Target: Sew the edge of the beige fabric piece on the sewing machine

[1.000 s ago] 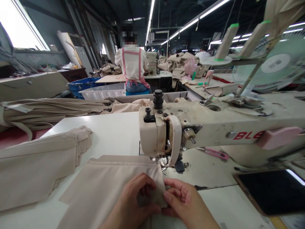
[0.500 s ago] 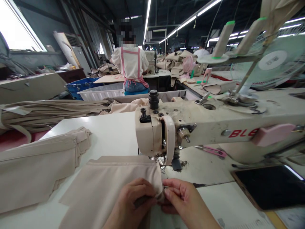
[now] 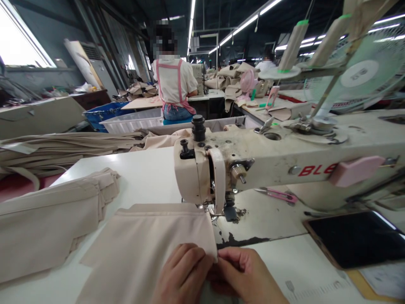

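A beige fabric piece (image 3: pixel 148 245) lies flat on the white table in front of the sewing machine (image 3: pixel 253 164). Its right edge runs just below the presser foot (image 3: pixel 218 209). My left hand (image 3: pixel 183 274) rests on the fabric's near right corner with the fingers curled over it. My right hand (image 3: pixel 243 274) pinches the same corner from the right side. Both hands touch each other at the fabric's edge, near the bottom of the view.
A stack of folded beige pieces (image 3: pixel 47 219) lies at the left. Pink snips (image 3: pixel 278 195) rest on the machine bed and a dark tablet (image 3: pixel 357 238) lies at the right. A person in a pink apron (image 3: pixel 174 84) sits ahead with their back turned.
My hands have slid toward me along the fabric's right edge. The view has tilted, so the machine sits higher and further left in the frame.
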Tool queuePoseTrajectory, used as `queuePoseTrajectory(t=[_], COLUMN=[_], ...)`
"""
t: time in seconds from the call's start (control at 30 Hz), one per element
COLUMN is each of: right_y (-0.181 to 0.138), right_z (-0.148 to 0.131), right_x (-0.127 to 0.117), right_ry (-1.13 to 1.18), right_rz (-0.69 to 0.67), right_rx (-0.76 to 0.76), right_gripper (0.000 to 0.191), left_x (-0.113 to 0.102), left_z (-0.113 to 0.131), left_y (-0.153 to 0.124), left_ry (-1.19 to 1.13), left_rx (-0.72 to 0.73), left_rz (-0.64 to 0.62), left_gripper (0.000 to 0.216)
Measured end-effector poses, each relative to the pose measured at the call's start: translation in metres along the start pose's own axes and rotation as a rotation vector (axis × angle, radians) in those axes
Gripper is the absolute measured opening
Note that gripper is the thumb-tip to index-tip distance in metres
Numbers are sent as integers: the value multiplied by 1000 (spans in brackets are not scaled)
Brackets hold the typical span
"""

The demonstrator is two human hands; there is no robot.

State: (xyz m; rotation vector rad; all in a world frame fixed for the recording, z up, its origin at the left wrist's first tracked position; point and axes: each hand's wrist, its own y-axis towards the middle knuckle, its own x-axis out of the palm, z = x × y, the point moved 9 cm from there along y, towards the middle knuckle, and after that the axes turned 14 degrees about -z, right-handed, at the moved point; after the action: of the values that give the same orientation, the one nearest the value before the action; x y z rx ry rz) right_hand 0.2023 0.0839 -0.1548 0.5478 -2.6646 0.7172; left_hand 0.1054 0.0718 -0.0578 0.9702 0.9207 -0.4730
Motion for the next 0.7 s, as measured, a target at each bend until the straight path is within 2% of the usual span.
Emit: queuePoseTrajectory(t=[0.3,0.4,0.53,0.63,0.7], right_y=[7,5,3,5,3], right_z=[12,6,7,15,16], right_x=[-7,-3,-1,-2,-11], right_ry=[-80,5,132,80,-34], right_rz=[4,-51,-84,-92,-36], right_rx=[-14,-36,-35,-30,-59], right_gripper=[30,29,26,18,16], left_x=[-1,-2,-2,-2,-1], left_z=[5,5,6,0,-2], left_y=[5,8,9,7,5], left_ry=[57,102,86,-17,-57], left_rx=[37,24,34,6,-1], left_rz=[-32,-34,-47,-46,-36], left_gripper=[20,14,18,20,21])
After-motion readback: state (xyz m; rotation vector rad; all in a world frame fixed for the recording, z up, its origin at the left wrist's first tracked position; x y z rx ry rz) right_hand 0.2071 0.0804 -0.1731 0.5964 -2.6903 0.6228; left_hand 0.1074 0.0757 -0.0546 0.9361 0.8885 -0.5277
